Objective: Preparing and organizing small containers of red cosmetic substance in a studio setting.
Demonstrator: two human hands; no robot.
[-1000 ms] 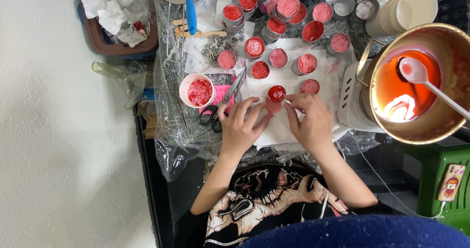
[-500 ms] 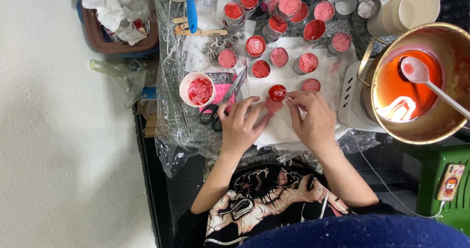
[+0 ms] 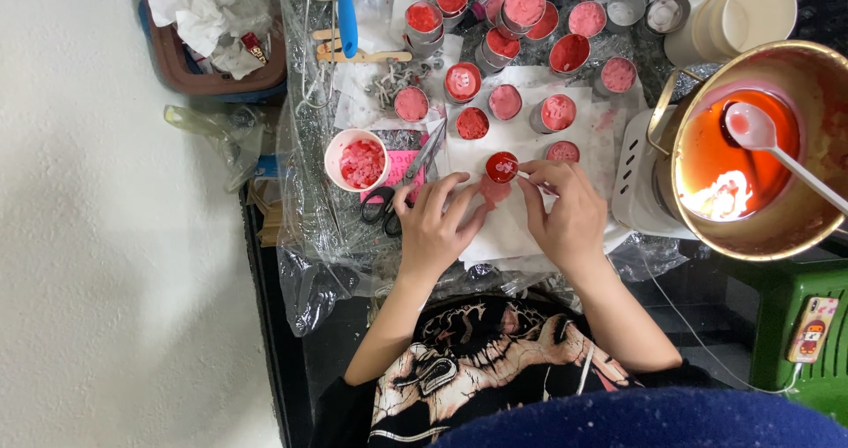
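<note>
A thin wick, seemingly, is pinched by the right hand over the small red-filled tin, the left hand spread beside it; the tins behind it are already filled

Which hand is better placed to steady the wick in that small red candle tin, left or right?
Right. The right hand already has fingertips at the small red tin; the left hand lies flat on the white paper beside it.

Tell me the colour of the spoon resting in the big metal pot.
The spoon is white, smeared with pink, lying in orange-red liquid in the pot; the head view shows it.
</note>
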